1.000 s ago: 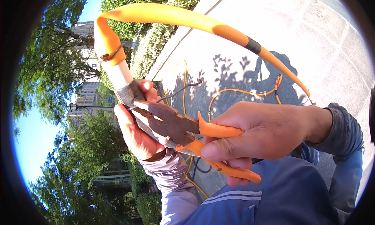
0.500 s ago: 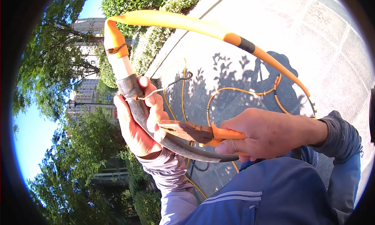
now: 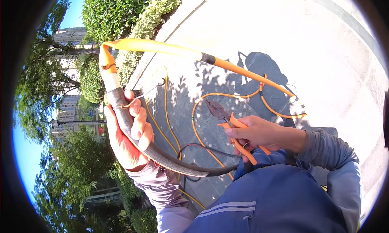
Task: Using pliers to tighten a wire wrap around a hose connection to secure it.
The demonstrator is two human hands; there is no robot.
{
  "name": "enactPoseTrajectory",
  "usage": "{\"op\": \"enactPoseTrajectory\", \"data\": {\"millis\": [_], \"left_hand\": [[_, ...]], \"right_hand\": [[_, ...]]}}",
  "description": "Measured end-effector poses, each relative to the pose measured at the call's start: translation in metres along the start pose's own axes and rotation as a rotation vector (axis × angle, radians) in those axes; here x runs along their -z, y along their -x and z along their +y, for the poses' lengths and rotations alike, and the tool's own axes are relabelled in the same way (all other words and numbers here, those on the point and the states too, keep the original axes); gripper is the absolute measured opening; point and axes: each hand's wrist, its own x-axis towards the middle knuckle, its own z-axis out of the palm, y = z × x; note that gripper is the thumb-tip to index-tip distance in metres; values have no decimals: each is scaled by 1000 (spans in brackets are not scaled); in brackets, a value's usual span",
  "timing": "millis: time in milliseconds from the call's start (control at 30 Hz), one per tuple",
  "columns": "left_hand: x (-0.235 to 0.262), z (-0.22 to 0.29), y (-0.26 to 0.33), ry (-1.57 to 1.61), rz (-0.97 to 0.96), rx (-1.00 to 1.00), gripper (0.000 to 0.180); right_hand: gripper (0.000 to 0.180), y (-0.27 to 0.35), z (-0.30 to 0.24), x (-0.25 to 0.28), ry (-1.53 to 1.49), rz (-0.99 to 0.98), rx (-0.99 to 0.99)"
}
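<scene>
My left hand (image 3: 133, 132) is wrapped round a dark curved tube (image 3: 184, 165), near its upper end. A thin wire (image 3: 148, 94) circles the tube beside my thumb and fingers, its loose end sticking out to the right with a hooked tip. Above the hand, a pale pipe section (image 3: 109, 81) joins the tube to a flattened orange hose (image 3: 162, 47), bound on with another wire. My right hand (image 3: 261, 134) holds combination pliers (image 3: 217, 110) by their orange handles. The plier jaws point up and left, apart from the wire and tube.
Yellow hoses (image 3: 195, 125) snake over the paved ground (image 3: 225, 146) in front of me. The orange hose has a black taped band (image 3: 208, 58) and arcs down to the right. Hedges (image 3: 117, 14) line a kerb, with trees and a lamp post (image 3: 77, 122) to the left.
The pliers have drawn back from beside my left hand, and their handles have spread apart. My left hand still holds the tube; the view has shifted.
</scene>
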Motion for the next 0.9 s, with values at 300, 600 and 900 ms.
{"op": "enactPoseTrajectory", "data": {"millis": [300, 600, 900], "left_hand": [[60, -47, -48, -115, -56, 149, 43], [75, -128, -58, -305, -45, 368, 35], [70, -158, -34, -204, -587, 815, 28]], "right_hand": [[29, 10, 106, 27, -321, 330, 264], [32, 15, 205, -37, 39, 1106, 512], [31, -31, 284, -145, -542, 1383, 691]]}}
